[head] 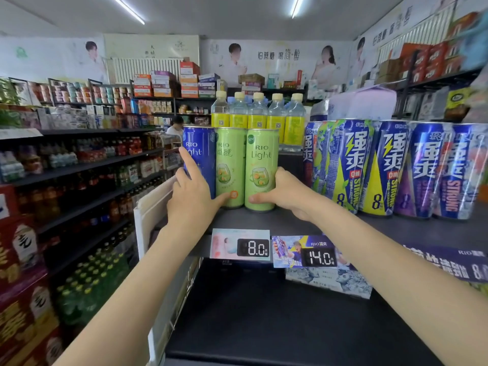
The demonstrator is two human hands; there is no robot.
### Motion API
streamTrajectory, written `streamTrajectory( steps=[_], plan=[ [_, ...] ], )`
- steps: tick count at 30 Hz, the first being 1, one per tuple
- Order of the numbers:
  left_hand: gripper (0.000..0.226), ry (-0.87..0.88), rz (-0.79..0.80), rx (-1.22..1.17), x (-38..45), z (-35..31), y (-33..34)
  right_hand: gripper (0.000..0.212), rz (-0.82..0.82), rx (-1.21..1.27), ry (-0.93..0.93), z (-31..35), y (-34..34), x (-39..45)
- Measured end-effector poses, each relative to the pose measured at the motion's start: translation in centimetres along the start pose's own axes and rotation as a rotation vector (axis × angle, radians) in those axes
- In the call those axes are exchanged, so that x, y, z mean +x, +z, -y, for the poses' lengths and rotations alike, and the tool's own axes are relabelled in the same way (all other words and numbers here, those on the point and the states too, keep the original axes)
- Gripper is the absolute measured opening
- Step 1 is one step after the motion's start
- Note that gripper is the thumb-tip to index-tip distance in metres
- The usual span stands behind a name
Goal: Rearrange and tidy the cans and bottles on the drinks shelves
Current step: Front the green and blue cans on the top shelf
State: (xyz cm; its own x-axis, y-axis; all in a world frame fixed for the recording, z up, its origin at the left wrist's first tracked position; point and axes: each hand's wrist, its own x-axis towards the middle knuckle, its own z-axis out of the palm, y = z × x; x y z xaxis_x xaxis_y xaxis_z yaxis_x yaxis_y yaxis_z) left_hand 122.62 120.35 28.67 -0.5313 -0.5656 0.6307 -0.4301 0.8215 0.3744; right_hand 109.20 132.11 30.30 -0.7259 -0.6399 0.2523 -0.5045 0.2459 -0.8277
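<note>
Shelf (264,220): three slim cans (230,167), two hands (195,191).

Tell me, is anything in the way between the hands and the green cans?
No. The left hand already touches the blue can and the left green can. The right hand grips the right green can.

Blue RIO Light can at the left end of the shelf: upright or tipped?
Upright. The tall blue RIO Light can stands on its base, sides parallel to the neighbouring green can; left hand touches it.
</note>
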Motion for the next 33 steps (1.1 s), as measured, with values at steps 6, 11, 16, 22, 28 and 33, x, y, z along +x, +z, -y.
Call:
streamTrajectory(
  steps=[6,11,16,22,28,33],
  plan=[
    [0.092,0.081,0.056,0.271,0.0,2.1,-0.2,0.074,-0.069,-0.02,-0.02,-0.2,0.2,-0.6],
    [0.095,0.072,0.069,0.416,0.6,2.0,-0.2,0.075,-0.133,-0.11,-0.057,0.8,0.0,-1.5],
    [0.096,0.077,0.027,0.506,0.4,1.8,-0.1,0.081,-0.146,-0.218,-0.093,1.6,-0.3,-2.2],
    [0.071,0.105,0.055,0.534,-0.3,0.9,-1.1,0.069,-0.048,-0.063,-0.077,1.4,-0.8,-2.7],
    [0.029,0.158,-0.062,0.154,-1.1,1.0,-2.7,0.067,-0.089,-0.035,-0.076,1.3,-0.8,-2.8],
    [0.035,0.364,-0.235,-0.093,-0.9,1.7,-2.1,0.067,-0.144,-0.077,-0.094,1.1,-0.7,-2.9]
  ],
)
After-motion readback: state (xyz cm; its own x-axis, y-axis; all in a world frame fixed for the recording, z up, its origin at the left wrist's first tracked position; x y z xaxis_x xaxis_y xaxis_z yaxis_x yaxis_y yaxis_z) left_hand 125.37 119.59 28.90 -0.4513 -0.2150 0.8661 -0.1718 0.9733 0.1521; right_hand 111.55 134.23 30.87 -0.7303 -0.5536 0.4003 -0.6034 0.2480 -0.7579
